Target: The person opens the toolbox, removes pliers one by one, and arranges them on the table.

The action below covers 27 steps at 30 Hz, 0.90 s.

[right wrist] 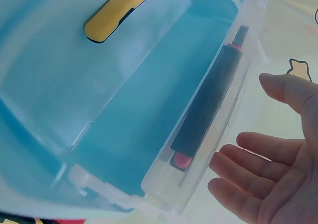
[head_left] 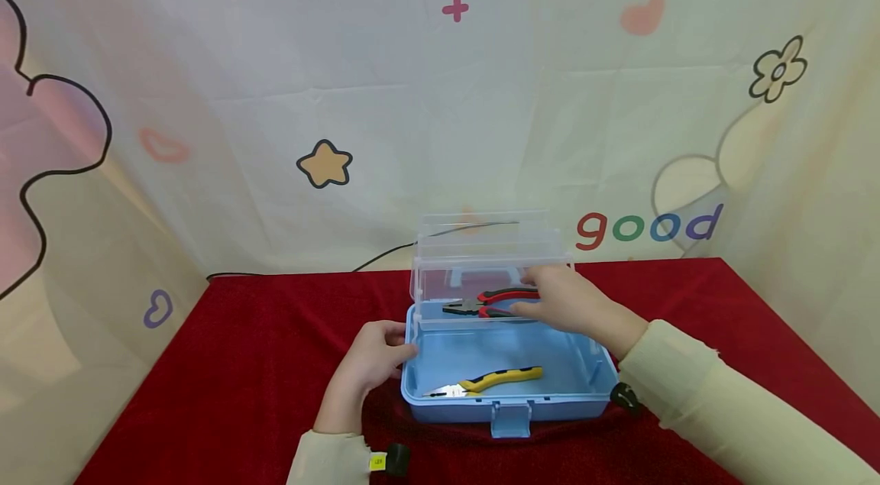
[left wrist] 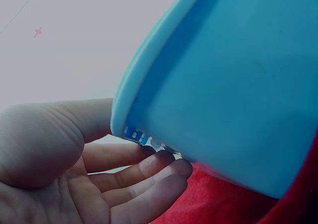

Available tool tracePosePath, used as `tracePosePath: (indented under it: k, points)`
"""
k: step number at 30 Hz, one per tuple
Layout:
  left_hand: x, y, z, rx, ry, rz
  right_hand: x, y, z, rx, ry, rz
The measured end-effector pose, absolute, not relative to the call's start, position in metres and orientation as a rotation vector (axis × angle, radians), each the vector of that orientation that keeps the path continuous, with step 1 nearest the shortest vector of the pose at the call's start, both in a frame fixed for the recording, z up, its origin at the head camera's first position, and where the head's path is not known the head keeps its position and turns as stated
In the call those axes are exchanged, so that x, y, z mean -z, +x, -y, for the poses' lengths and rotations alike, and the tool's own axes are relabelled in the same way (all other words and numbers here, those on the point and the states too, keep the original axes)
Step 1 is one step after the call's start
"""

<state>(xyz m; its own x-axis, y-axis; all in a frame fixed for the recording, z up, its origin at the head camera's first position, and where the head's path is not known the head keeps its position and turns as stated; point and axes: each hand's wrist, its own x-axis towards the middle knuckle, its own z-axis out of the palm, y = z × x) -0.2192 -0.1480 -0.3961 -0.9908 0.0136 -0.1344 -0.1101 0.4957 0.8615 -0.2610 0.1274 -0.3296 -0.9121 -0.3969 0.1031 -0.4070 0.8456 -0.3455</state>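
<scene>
A light blue toolbox (head_left: 467, 412) stands with its clear lid and clear tray raised at the back. Red-and-black combination pliers (head_left: 491, 302) lie in the clear tray (right wrist: 164, 184). My right hand (head_left: 571, 302) is over their handle end, and the right wrist view shows its fingers spread and apart from the pliers. On the toolbox floor lie yellow-handled long-nose pliers (head_left: 505, 376). My left hand (head_left: 374, 355) holds the toolbox's left side near the back corner, thumb (left wrist: 94, 115) at the rim and fingers behind.
Dark red cloth (head_left: 275, 363) covers the table. A front latch (head_left: 511, 421) hangs down from the toolbox. Behind stands a pale printed curtain (head_left: 385, 27), with a black cable (head_left: 385, 254) running along its foot.
</scene>
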Motion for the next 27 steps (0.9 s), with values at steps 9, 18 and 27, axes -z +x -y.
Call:
tracePosePath:
  k: [9, 18, 27]
  points:
    - [0.396, -0.219, 0.148, -1.526, -0.075, -2.606, 0.331, -0.266, -0.116, -0.476, 0.675, 3.028]
    - [0.397, -0.219, 0.148, -1.521, -0.078, -2.606, 0.330, -0.273, -0.107, -0.466, 0.689, 3.091]
    - [0.397, -0.220, 0.149, -1.534, -0.065, -2.596, 0.330, -0.283, -0.099, -0.437, 0.716, 3.168]
